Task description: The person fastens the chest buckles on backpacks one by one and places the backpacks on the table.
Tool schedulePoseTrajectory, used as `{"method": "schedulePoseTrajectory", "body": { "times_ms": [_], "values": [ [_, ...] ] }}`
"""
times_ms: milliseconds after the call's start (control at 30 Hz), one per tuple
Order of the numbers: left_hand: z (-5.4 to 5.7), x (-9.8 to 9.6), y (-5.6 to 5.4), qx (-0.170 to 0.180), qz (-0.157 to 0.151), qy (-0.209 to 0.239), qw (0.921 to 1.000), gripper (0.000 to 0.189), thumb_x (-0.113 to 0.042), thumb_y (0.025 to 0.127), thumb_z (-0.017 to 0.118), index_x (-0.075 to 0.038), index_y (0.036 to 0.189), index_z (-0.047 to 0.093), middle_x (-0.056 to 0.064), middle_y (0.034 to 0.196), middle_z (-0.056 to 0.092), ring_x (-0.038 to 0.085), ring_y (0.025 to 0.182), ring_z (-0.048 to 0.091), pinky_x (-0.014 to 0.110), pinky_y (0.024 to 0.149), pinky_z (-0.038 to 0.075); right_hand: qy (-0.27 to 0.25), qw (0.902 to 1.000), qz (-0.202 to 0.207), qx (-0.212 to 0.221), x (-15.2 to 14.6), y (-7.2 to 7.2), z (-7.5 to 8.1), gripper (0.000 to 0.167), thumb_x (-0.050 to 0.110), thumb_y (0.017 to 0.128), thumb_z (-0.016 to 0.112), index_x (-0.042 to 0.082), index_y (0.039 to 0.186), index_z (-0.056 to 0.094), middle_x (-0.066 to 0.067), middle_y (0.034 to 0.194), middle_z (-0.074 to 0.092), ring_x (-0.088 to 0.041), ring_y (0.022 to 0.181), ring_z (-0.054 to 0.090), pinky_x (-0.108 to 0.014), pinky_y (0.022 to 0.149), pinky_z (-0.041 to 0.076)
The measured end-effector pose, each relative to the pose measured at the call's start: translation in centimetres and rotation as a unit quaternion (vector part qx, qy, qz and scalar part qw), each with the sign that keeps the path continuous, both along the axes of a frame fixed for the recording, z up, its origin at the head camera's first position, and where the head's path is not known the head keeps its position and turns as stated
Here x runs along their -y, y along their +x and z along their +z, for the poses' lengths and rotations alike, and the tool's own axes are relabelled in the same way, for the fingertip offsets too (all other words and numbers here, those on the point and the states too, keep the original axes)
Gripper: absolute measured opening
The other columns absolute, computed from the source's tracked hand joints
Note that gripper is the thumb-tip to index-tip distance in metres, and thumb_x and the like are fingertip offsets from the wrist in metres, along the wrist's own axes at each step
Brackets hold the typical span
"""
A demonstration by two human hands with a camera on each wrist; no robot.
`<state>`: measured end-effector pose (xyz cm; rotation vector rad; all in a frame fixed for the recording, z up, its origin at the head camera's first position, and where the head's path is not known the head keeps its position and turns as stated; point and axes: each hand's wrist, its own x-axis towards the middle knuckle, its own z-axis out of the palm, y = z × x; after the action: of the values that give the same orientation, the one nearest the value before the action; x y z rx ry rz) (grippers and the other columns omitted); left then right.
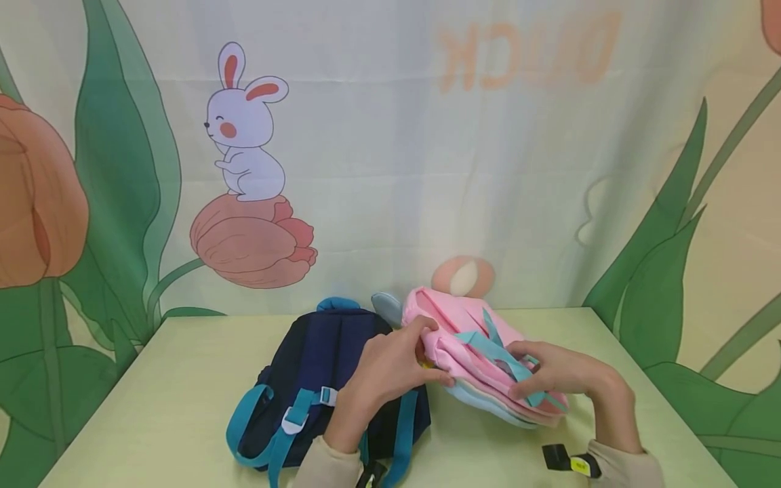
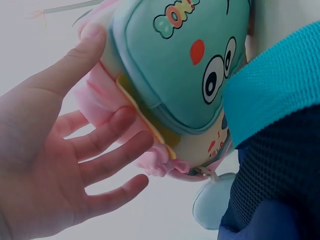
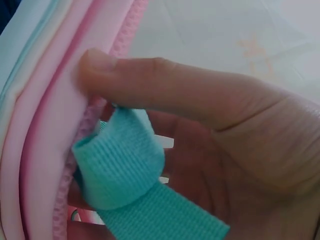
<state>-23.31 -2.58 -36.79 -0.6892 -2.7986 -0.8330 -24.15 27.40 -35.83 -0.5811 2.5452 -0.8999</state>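
A small pink backpack (image 1: 448,322) lies tilted, with its turquoise straps (image 1: 500,352) upward. My left hand (image 1: 390,362) holds its left end between thumb and index finger; the other fingers spread loosely in the left wrist view. That view also shows the mint front pocket (image 2: 175,65) with cartoon eyes. My right hand (image 1: 561,369) grips the right side of the pink backpack, its thumb pressing the pink edge (image 3: 55,120). A folded turquoise strap (image 3: 125,165) passes through the right palm; some fingertips are hidden behind it.
Left of the pink backpack, a dark blue backpack (image 1: 332,339) lies with its teal straps (image 1: 283,440) up. Both bags are on a pale yellow table (image 1: 189,366). Behind it hangs a printed curtain (image 1: 378,156) with a rabbit and tulips.
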Motion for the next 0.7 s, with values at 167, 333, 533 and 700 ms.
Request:
{"method": "schedulePoseTrajectory", "body": {
  "times_ms": [167,333,533,700],
  "values": [
    [-0.4,0.1,-0.1,0.028,-0.012,0.001,0.9995,0.077,-0.057,0.07,0.084,-0.022,0.131,0.053,-0.01,0.073,0.055,0.007,0.062,0.051,0.024,0.058,0.042,0.006,1.0,-0.002,-0.003,-0.4,-0.2,-0.4,0.048,0.032,0.084,0.075,0.016,0.126,0.06,-0.005,0.119,0.059,-0.026,0.109,0.052,-0.042,0.087,0.046],
    [-0.9,0.1,-0.3,0.065,-0.026,-0.014,0.9974,0.082,-0.055,0.069,0.085,-0.021,0.136,0.051,-0.004,0.092,0.066,0.01,0.076,0.056,0.029,0.067,0.046,0.008,0.9997,-0.022,0.01,-0.8,-0.5,-1.0,0.052,0.035,0.085,0.075,0.015,0.131,0.06,-0.007,0.127,0.06,-0.026,0.116,0.052,-0.044,0.092,0.046],
    [-1.4,0.0,-0.5,0.09,-0.043,-0.024,0.9947,0.082,-0.053,0.068,0.086,-0.022,0.136,0.052,-0.004,0.105,0.067,0.012,0.081,0.057,0.029,0.07,0.047,0.004,0.9993,-0.028,0.024,-1.0,-0.9,-1.6,0.054,0.033,0.086,0.075,0.014,0.133,0.059,-0.008,0.126,0.059,-0.026,0.116,0.052,-0.042,0.092,0.045],
    [-1.9,0.0,-0.7,0.122,-0.058,-0.012,0.9908,0.079,-0.048,0.068,0.087,-0.02,0.134,0.052,-0.008,0.091,0.061,0.011,0.076,0.054,0.027,0.065,0.045,0.004,0.9991,-0.029,0.032,-1.2,-1.2,-1.9,0.054,0.034,0.086,0.075,0.016,0.135,0.059,-0.009,0.131,0.059,-0.03,0.123,0.052,-0.05,0.099,0.045]
  ]
}}
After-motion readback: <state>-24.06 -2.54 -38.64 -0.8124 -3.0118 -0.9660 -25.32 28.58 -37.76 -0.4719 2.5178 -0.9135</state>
